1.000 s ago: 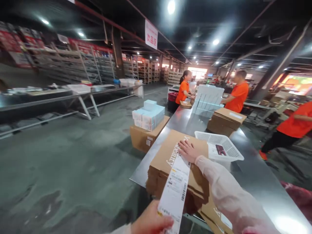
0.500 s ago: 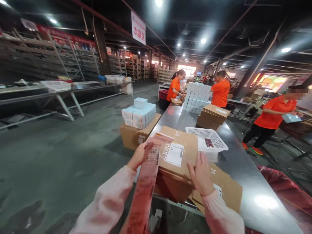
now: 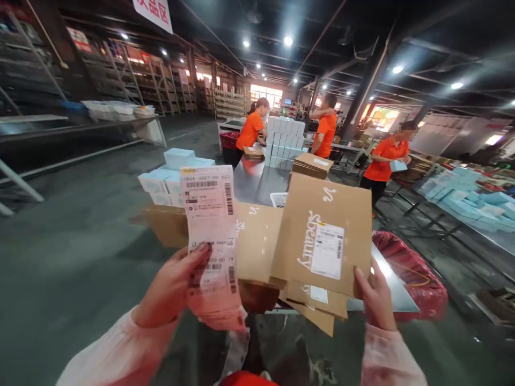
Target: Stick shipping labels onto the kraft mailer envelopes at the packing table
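Note:
A long strip of printed labels (image 3: pixel 211 214) is pinched in my left hand (image 3: pixel 175 284), its lower part folded and hanging. My right hand (image 3: pixel 376 292) grips the lower right edge of a flat cardboard mailer (image 3: pixel 298 214) that bears a white shipping label (image 3: pixel 328 251). This mailer is raised and tilted toward me. Under it, more labelled mailers (image 3: pixel 322 308) lie fanned at the table's near edge. Left of it, between my hands, a stack of mailers (image 3: pixel 257 241) shows no label on its visible top.
Light blue boxes (image 3: pixel 179 159) sit on a carton (image 3: pixel 167 225) to the left. White boxes (image 3: pixel 285 142) and brown mailers (image 3: pixel 311 163) stand farther along the metal table (image 3: pixel 257 182), near a white basket (image 3: pixel 278 199). A red-lined bin (image 3: pixel 414 273) is right. Several people in orange work beyond.
My right hand has lifted a labelled mailer and moved it right. My left hand has raised the label strip upright. The view has swung to the right.

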A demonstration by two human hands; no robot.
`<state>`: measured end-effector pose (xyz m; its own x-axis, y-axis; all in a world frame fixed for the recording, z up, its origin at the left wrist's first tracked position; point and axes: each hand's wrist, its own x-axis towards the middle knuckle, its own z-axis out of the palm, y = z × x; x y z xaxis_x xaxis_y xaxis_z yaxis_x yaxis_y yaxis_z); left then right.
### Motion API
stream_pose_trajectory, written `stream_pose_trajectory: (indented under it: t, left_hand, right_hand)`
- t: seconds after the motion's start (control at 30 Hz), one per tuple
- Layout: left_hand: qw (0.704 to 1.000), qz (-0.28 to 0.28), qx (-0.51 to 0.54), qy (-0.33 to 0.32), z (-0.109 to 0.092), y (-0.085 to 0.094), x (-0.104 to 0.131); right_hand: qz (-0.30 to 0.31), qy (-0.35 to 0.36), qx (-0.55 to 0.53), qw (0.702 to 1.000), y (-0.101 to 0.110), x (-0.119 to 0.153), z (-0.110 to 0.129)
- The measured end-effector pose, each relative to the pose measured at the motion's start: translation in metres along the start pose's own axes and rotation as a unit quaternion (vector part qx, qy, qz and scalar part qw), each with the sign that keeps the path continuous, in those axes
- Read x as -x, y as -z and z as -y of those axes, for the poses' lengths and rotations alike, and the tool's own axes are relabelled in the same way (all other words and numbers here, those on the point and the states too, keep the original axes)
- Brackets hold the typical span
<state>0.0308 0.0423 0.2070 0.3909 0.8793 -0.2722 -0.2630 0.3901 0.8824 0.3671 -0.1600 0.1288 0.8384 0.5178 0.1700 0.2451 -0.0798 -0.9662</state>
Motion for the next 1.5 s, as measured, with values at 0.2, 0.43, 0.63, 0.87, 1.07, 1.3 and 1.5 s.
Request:
stream_pose_trajectory:
  t: [0.2, 0.43, 0.63, 0.87, 1.07, 1.3, 1.5]
  left_hand:
    - [0.994, 0.079, -0.058, -0.046, 0.061, 0.009, 0.024]
    - [0.973, 0.168, -0.109, -0.115, 0.092, -0.003, 0.029]
    - [0.985, 0.115, -0.088, -0.095, 0.092, -0.002, 0.015]
    - [0.985, -0.027, -0.081, -0.150, 0.116, -0.014, 0.000]
    - [0.993, 0.102, -0.024, -0.046, 0.113, -0.004, -0.022]
    - [0.983, 0.178, 0.021, 0.047, 0.151, 0.047, 0.022]
    - [0.994, 0.108, 0.030, 0.015, 0.103, 0.065, 0.051]
  right_hand:
    - [0.110, -0.008, 0.093, 0.990, -0.038, 0.044, 0.013]
    - [0.316, 0.002, -0.142, 0.938, -0.155, 0.136, 0.057]
    - [0.370, 0.050, -0.041, 0.927, -0.154, 0.081, 0.075]
    - [0.372, 0.149, 0.080, 0.913, -0.161, 0.065, 0.083]
    - [0.314, 0.235, 0.109, 0.913, -0.208, 0.005, 0.076]
    - [0.228, 0.216, 0.299, 0.901, -0.277, -0.075, 0.064]
    - [0.453, 0.358, 0.388, 0.719, -0.258, -0.006, 0.065]
